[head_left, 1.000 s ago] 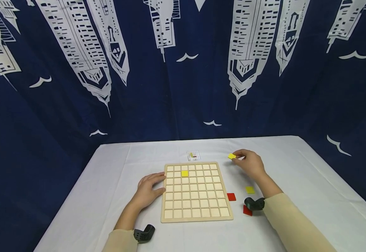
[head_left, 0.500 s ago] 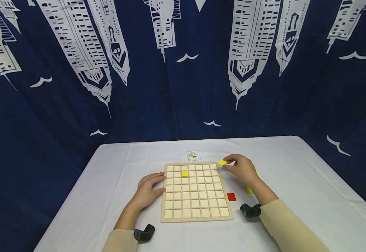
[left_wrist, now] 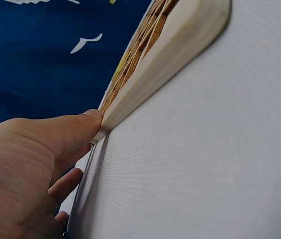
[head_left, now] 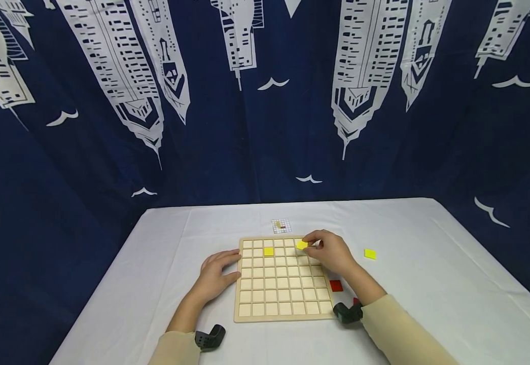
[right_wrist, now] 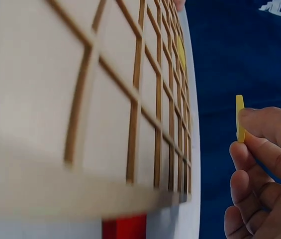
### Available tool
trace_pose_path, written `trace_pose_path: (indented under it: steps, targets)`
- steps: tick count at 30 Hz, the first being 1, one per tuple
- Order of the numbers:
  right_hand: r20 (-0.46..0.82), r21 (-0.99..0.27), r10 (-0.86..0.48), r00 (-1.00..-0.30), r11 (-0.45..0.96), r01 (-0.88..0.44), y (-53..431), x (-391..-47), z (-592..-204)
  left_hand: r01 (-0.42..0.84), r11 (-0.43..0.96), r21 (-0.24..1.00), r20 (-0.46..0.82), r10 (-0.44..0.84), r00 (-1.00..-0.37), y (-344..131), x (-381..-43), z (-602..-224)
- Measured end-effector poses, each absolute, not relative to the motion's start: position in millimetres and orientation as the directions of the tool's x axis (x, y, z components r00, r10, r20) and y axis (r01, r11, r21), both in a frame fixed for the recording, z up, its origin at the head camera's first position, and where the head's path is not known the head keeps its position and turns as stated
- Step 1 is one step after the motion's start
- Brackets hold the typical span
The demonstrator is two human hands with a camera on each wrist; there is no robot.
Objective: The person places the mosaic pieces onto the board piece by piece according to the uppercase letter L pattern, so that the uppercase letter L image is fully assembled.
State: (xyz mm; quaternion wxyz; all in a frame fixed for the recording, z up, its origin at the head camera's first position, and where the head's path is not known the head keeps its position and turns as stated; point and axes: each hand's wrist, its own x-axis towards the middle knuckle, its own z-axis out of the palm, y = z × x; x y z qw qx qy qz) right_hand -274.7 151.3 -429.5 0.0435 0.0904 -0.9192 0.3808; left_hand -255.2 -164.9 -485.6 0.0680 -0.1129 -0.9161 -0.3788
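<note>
A wooden grid board (head_left: 283, 296) lies on the table, and one yellow tile (head_left: 268, 251) sits in a cell of its second row from the far edge. My right hand (head_left: 330, 252) pinches another yellow tile (right_wrist: 240, 118) between thumb and fingers, held above the board's far right part. In the right wrist view that tile is seen edge-on, apart from the grid. My left hand (head_left: 216, 276) touches the board's left edge with fairly straight fingers. The left wrist view has its thumb (left_wrist: 75, 128) against the board's rim (left_wrist: 180, 45).
A small card with a printed grid (head_left: 281, 225) lies beyond the board. To the right are a loose yellow tile (head_left: 370, 254) and a red tile (head_left: 336, 286) by the board's edge. Another red tile (head_left: 356, 301) is partly hidden by the right wrist camera (head_left: 348, 313).
My right hand has carried the yellow tile leftward, from right of the board to above its far right cells. My left hand stays at the board's edge.
</note>
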Motion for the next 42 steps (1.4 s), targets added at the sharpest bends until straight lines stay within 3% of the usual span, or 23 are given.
trace_pose_path:
  steps: [17,28,42]
  targets:
    - [0.131,-0.724,-0.253,-0.959,0.636,-0.266,103,-268,-442,0.273,0.678,0.683,0.225,0.16,-0.961,-165,-252,-486]
    - [0.107,-0.717,-0.258,-0.96,0.649,-0.254,84,-273,-447,0.273,0.676,0.684,0.227,0.158,-0.961,-164,-253,-486]
    - [0.139,-0.614,-0.266,-0.954,0.732,-0.294,76,-278,-455,0.246,0.677,0.693,0.204,0.143,-0.968,-163,-254,-483]
